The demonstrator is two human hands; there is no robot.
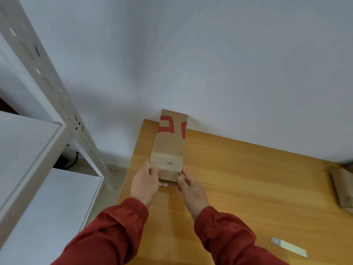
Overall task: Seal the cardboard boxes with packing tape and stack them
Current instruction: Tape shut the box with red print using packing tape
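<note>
The cardboard box point(169, 148) has its near end between the two hands. The left hand point(145, 183) curls thumb and fingers round the near left corner, and the right hand point(192, 190) grips the near right corner. The box lies lengthwise at the far left corner of the table point(238, 178). It is narrow and brown, with red lettering at its far end and a band of clear tape across its near end. A second box point(343, 188) lies at the table's right edge.
</note>
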